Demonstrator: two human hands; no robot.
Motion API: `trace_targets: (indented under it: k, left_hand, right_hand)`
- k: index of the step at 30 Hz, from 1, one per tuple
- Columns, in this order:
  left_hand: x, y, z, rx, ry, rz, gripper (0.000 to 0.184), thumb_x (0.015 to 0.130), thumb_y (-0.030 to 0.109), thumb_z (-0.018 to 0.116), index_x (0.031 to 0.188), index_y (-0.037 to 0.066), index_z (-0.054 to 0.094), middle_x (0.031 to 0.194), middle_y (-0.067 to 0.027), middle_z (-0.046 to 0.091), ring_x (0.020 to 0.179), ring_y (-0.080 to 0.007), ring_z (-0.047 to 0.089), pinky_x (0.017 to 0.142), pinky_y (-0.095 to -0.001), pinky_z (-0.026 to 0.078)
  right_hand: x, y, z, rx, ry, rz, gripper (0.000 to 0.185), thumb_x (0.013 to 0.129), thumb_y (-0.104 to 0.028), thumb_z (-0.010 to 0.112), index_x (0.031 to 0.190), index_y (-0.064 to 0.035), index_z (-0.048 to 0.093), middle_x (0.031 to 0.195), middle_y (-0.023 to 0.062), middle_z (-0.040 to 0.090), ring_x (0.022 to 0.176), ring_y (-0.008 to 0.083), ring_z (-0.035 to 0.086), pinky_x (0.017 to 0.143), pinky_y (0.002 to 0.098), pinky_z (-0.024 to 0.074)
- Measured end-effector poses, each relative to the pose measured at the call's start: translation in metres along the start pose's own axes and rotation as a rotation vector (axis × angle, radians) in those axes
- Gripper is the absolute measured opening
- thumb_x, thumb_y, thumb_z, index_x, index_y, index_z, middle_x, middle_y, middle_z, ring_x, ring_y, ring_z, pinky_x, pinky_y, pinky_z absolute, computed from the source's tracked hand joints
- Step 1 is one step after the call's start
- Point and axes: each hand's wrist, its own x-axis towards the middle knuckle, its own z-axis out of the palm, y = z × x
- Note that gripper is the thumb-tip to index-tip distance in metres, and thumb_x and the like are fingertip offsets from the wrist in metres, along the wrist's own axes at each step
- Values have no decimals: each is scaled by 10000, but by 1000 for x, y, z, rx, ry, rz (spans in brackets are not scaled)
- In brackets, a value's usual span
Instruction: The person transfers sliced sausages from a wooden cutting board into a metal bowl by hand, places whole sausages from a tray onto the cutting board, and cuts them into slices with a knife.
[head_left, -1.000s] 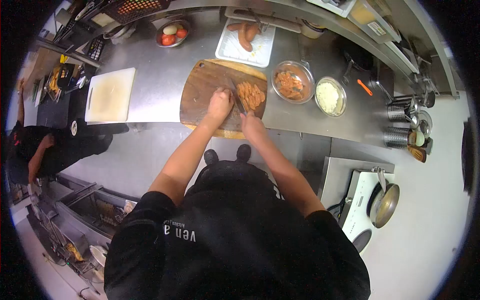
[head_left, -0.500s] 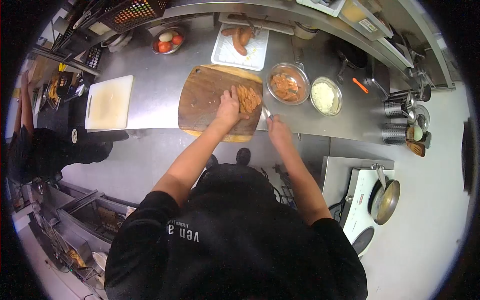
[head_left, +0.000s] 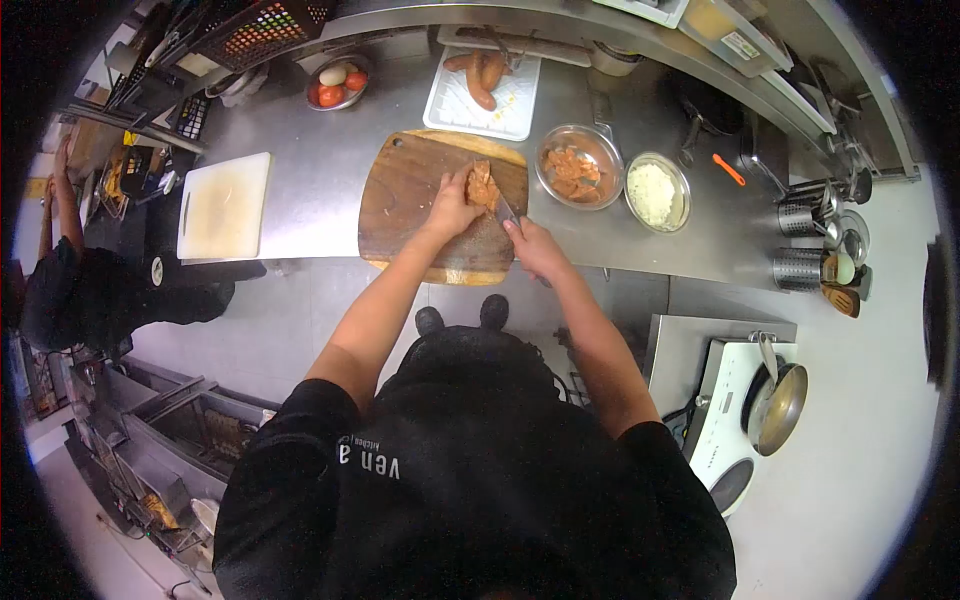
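On the wooden cutting board [head_left: 405, 195], my left hand [head_left: 455, 207] curls against a bunch of sliced sausage [head_left: 483, 187]. My right hand [head_left: 535, 248] grips a knife [head_left: 507, 212] by its handle, with the blade against the near right side of the slices. The slices are bunched between the left fingers and the blade; the fingertips are partly hidden. Right of the board stands a metal bowl [head_left: 606, 160] holding more sausage slices. Whole sausages [head_left: 482, 85] lie on a white tray [head_left: 440, 113] behind the board.
A bowl of chopped white food [head_left: 654, 194] sits at the right, near an orange-handled utensil [head_left: 729, 169]. Tomatoes [head_left: 331, 95] fill a bowl at back left, above a white cutting board [head_left: 250, 200]. A pan [head_left: 785, 415] rests on a cooktop. Another person [head_left: 80, 290] stands far left.
The slices, spread out along the board's right side before, are now bunched up against my left hand. My right hand has brought the knife leftward onto the board, beside them.
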Motion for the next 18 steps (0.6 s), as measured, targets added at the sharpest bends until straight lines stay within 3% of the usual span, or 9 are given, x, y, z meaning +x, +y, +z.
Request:
trace_targets:
  k: [5,10,12,13,14,15,17,18]
  left_hand:
    - [5,10,1,-94,41,13,792,634,76,761,1342,78,407,1186,-242,464,1123,-368,497,976,-381,422]
    - [36,59,26,-169,10,171,804,644,95,779,1342,8,391,1227,-226,508,1138,-312,522,973,-359,420]
    - [52,74,46,-262,-57,241,822,647,93,782,1355,4,374,1214,-219,526,1129,-295,532,963,-353,428]
    - [59,81,55,-349,-123,306,839,650,90,784,1368,-1,358,1201,-213,543,1120,-278,542,953,-347,436]
    - [64,86,63,-524,-268,269,835,682,94,763,1387,-4,326,1195,-216,560,1123,-276,549,957,-344,433]
    - [61,94,62,-528,-277,273,835,682,94,763,1387,-4,326,1195,-216,560,1123,-276,549,957,-344,433]
    - [51,106,50,-101,-135,220,695,721,89,719,1341,11,417,1227,-230,540,1136,-304,541,957,-351,433]
    - [50,98,47,-100,-142,221,695,721,89,719,1341,11,417,1227,-230,540,1136,-304,541,957,-351,433]
  right_hand:
    - [-11,-5,-16,51,6,-29,482,964,-421,369,1042,41,479,790,174,593,563,259,604,405,368,500]
    - [-36,-1,-72,41,69,13,511,962,-428,369,1076,54,495,930,194,608,614,272,617,399,340,495]
    - [-48,4,-94,58,268,15,449,960,-416,406,1037,14,510,668,123,555,486,228,552,413,366,454]
    - [-42,18,-104,56,275,19,449,960,-416,406,1037,14,510,668,123,555,486,228,552,413,366,454]
    - [-29,38,-113,-194,414,-115,435,951,-400,424,1026,18,520,714,181,586,549,304,583,480,412,467]
    - [-23,51,-119,-445,547,-247,422,943,-384,441,1015,22,530,760,239,617,612,380,615,547,458,480]
    - [-42,34,-131,-480,565,-171,405,934,-368,458,990,26,533,794,270,614,680,420,609,605,481,471]
    - [-54,22,-136,-513,575,-102,389,925,-351,475,966,31,536,829,301,612,748,461,603,663,504,461]
